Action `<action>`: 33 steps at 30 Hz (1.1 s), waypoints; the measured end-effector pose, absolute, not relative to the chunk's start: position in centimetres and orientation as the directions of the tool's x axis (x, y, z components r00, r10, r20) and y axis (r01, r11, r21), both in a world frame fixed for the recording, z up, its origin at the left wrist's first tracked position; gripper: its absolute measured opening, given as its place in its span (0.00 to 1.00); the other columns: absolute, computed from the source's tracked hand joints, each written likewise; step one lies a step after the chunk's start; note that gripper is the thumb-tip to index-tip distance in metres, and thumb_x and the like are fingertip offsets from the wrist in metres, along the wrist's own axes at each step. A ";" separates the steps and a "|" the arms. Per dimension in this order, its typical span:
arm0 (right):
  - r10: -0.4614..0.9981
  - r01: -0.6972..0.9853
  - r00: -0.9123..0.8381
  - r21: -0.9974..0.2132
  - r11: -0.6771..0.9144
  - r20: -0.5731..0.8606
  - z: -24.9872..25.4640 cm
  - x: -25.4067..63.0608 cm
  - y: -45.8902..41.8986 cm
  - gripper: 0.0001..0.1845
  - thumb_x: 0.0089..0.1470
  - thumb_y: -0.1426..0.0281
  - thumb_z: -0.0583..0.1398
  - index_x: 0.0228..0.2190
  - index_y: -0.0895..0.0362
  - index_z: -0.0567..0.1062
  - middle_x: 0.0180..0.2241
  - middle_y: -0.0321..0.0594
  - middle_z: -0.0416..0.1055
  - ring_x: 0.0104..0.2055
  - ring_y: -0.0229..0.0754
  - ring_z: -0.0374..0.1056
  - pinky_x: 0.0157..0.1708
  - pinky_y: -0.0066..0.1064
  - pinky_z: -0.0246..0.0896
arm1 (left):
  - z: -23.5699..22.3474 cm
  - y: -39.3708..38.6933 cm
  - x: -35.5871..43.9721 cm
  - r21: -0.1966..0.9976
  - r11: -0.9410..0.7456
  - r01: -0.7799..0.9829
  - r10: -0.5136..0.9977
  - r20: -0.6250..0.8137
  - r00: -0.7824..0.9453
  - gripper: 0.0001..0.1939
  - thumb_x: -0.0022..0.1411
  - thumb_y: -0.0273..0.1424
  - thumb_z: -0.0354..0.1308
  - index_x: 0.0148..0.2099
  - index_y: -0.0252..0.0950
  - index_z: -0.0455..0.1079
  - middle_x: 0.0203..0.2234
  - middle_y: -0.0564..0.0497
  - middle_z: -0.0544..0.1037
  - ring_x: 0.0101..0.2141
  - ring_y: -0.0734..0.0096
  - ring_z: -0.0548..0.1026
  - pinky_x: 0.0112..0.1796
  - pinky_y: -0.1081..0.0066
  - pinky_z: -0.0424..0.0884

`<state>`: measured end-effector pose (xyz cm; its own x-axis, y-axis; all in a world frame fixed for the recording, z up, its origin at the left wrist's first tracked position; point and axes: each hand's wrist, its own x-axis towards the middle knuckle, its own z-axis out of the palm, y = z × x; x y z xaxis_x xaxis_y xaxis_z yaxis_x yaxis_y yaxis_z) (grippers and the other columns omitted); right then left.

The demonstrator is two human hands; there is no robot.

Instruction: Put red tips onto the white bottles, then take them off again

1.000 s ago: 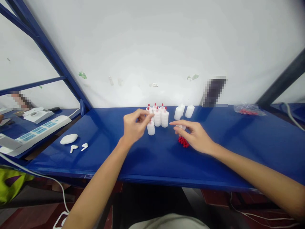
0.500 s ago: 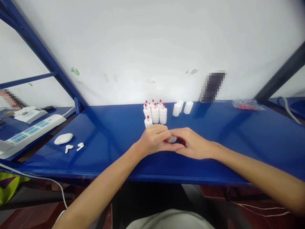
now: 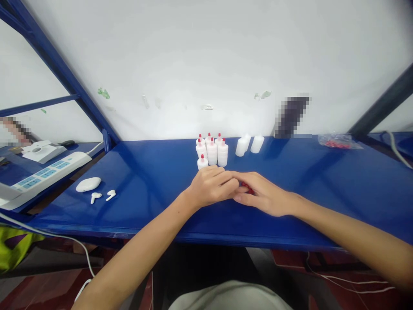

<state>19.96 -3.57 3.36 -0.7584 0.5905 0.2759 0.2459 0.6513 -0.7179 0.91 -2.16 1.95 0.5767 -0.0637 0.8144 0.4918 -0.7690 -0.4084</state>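
From my distant seat I am seeing the left hand (image 3: 213,186) and the right hand (image 3: 269,196) touching at the middle of the frame, over the blue table (image 3: 145,185). The left fingers are lying curled inward, while the right thumb and fingers are standing apart with red caps (image 3: 248,188) showing between them. I cannot tell whether either hand is gripping anything, because the fingertips are overlapping and hiding it. Just up and left of the left knuckles, the front bottle (image 3: 202,163) is standing partly hidden, with 6 more capped bottles (image 3: 212,155) clustering behind it. I am judging the front bottle to be light, softly squeezable plastic, slightly slick, easy to tip but hardly fragile; I would be taking hold around its body, below the shoulder. The caps are looking small, light and likely to roll, so I would be pinching each by its sides. The front bottle is standing upright, its long axis running up the frame and its red tip (image 3: 202,157) pointing toward the top edge; which way the caps are pointing I cannot make out. Right of the cluster, 3 plain bottles (image 3: 257,145) are standing, their tops leaning slightly toward the upper right.
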 end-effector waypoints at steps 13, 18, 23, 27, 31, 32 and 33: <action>0.765 0.310 -0.581 -0.793 0.525 0.279 2.9 18.9 -3.7 0.12 0.51 0.78 0.57 0.38 0.57 0.75 0.27 0.31 0.68 0.27 0.34 0.59 0.27 0.25 0.55 | 1.3 -2.3 2.0 -0.398 -0.691 0.603 0.015 0.826 0.563 0.12 0.62 0.23 0.56 0.27 0.37 0.60 0.18 0.58 0.66 0.20 0.76 0.62 0.25 0.69 0.53; 0.768 0.303 -0.582 -0.804 0.511 0.268 2.4 18.9 -3.5 0.07 0.51 0.76 0.59 0.34 0.59 0.74 0.24 0.30 0.65 0.25 0.33 0.57 0.24 0.24 0.54 | 1.0 -2.2 2.0 -0.386 -0.721 0.575 0.018 0.819 0.573 0.12 0.63 0.23 0.55 0.27 0.36 0.61 0.18 0.57 0.67 0.21 0.77 0.61 0.25 0.70 0.53; 0.782 0.235 -0.546 -0.841 0.488 0.301 2.4 19.4 -3.2 0.19 0.55 0.67 0.61 0.48 0.58 0.74 0.26 0.33 0.70 0.25 0.34 0.63 0.25 0.26 0.62 | 1.0 -1.7 1.5 -0.325 -0.687 0.650 0.105 0.841 0.531 0.12 0.64 0.32 0.55 0.28 0.37 0.63 0.20 0.56 0.69 0.21 0.76 0.65 0.25 0.70 0.56; 0.841 0.200 -0.417 -0.867 0.456 0.346 2.9 19.7 -3.1 0.24 0.55 0.62 0.62 0.51 0.58 0.73 0.27 0.35 0.72 0.24 0.36 0.67 0.24 0.28 0.67 | 1.1 -1.5 1.2 -0.303 -0.647 0.699 0.172 0.836 0.521 0.13 0.64 0.35 0.53 0.27 0.36 0.63 0.20 0.55 0.69 0.21 0.75 0.66 0.25 0.71 0.57; 0.825 0.205 -0.444 -0.857 0.474 0.350 2.9 19.8 -3.3 0.27 0.54 0.62 0.64 0.54 0.58 0.71 0.26 0.34 0.71 0.24 0.36 0.67 0.24 0.28 0.67 | 1.0 -1.7 1.3 -0.325 -0.677 0.661 0.157 0.813 0.561 0.12 0.65 0.34 0.50 0.28 0.36 0.64 0.19 0.54 0.68 0.21 0.74 0.67 0.25 0.71 0.58; 0.808 0.212 -0.475 -0.847 0.488 0.347 2.8 19.8 -3.2 0.28 0.55 0.61 0.64 0.55 0.57 0.70 0.26 0.33 0.71 0.24 0.36 0.66 0.24 0.27 0.66 | 0.9 -1.7 1.3 -0.322 -0.701 0.637 0.145 0.809 0.569 0.13 0.66 0.35 0.49 0.29 0.36 0.64 0.20 0.54 0.68 0.21 0.74 0.67 0.25 0.71 0.59; 0.784 0.220 -0.514 -0.829 0.514 0.349 2.6 19.9 -3.2 0.29 0.55 0.60 0.63 0.56 0.57 0.69 0.26 0.33 0.71 0.25 0.35 0.65 0.25 0.27 0.66 | 0.9 -1.7 1.3 -0.309 -0.732 0.607 0.138 0.805 0.577 0.14 0.67 0.36 0.48 0.29 0.36 0.64 0.20 0.54 0.69 0.21 0.74 0.66 0.25 0.71 0.59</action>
<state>19.85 -3.16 2.61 -0.5135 0.7838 0.3492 0.2200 0.5136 -0.8293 1.31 -1.74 0.88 0.5771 0.1380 0.8049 0.6065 -0.7325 -0.3093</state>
